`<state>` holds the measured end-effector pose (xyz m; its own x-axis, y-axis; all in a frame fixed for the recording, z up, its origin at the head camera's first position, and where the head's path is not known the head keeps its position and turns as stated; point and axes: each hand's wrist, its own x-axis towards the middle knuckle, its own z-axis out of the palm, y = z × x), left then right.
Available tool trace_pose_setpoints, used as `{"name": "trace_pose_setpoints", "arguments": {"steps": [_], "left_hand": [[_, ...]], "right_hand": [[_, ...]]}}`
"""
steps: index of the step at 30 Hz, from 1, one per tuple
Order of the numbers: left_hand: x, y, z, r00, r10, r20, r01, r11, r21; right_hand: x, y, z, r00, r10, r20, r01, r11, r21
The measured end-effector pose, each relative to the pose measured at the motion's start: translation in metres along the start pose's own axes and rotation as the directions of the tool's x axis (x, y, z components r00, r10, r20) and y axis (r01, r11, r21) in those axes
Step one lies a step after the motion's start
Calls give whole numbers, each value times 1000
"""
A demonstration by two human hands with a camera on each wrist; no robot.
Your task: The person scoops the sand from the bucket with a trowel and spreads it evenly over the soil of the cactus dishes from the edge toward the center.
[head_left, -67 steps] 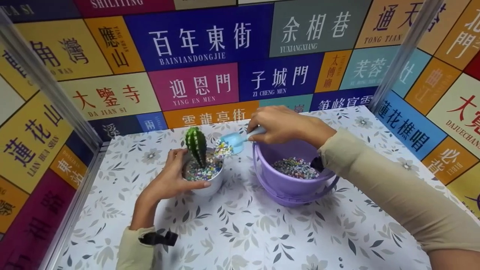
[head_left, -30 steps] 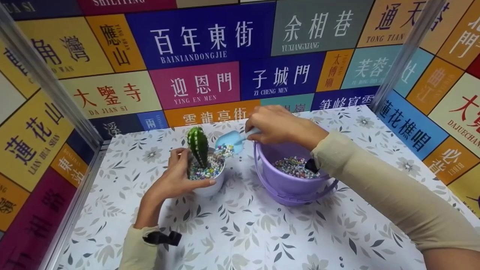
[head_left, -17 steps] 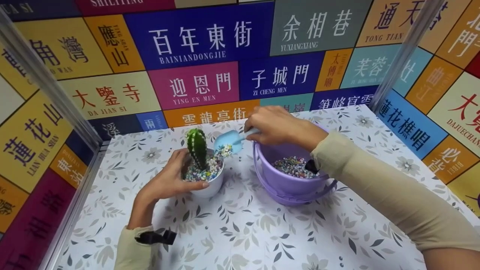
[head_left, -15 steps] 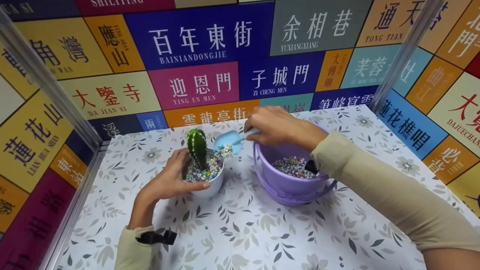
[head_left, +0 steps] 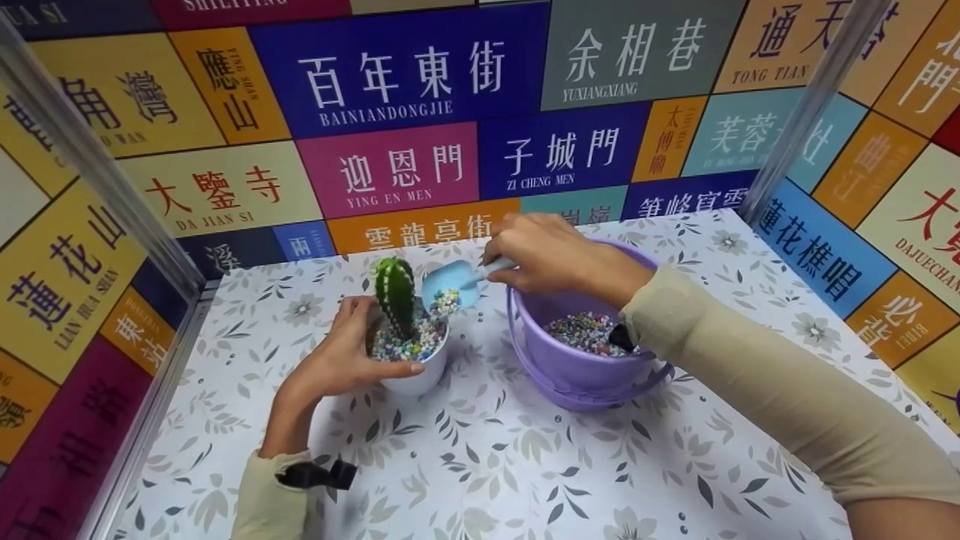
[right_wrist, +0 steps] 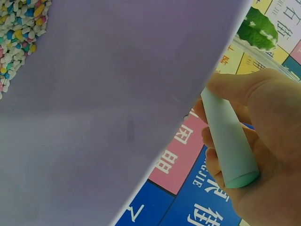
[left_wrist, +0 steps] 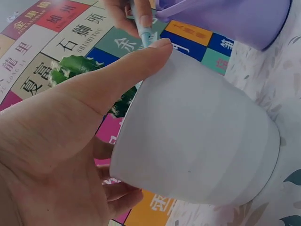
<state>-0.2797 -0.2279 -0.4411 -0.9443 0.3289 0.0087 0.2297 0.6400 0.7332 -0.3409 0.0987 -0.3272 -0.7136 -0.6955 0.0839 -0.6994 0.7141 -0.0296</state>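
My left hand (head_left: 341,356) grips the rim of a white flowerpot (head_left: 420,377), thumb across the near side, as the left wrist view also shows. A green cactus (head_left: 395,292) stands in the pot amid small multicoloured pebbles (head_left: 409,343). My right hand (head_left: 544,251) holds a light blue scoop (head_left: 457,277) by its handle (right_wrist: 230,141). The scoop's blade carries some pebbles and overlaps the pot's right rim in the head view. Below and beside the right hand is a purple bucket (head_left: 577,382), partly filled with the same pebbles (head_left: 589,334).
A white table (head_left: 480,465) with a leaf pattern lies under everything. The bucket's purple handle (head_left: 645,386) hangs down at its front. Behind and at both sides rise panels (head_left: 401,67) covered in coloured signs, joined by metal posts (head_left: 806,112).
The scoop in my right hand has shifted slightly left, closer to the cactus and the pot's rim. My left hand keeps its grip on the flowerpot throughout.
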Motion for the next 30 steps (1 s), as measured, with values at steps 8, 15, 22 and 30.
{"name": "trace_pose_setpoints", "arguments": {"steps": [8, 15, 22, 30], "left_hand": [[-3, 3, 1, 1000, 15, 20, -16, 999, 48], [0, 9, 9, 999, -40, -30, 42, 997, 70], [3, 7, 7, 1000, -1, -15, 1, 999, 35], [3, 3, 6, 999, 34, -5, -34, 998, 59]], "right_hand": [[0, -3, 0, 1000, 4, -24, -4, 1000, -20], [1, -7, 1, 998, 20, -60, -22, 999, -31], [1, -9, 1, 994, 25, -104, -30, 998, -48], [2, -10, 1, 995, 27, -92, -31, 998, -51]]}}
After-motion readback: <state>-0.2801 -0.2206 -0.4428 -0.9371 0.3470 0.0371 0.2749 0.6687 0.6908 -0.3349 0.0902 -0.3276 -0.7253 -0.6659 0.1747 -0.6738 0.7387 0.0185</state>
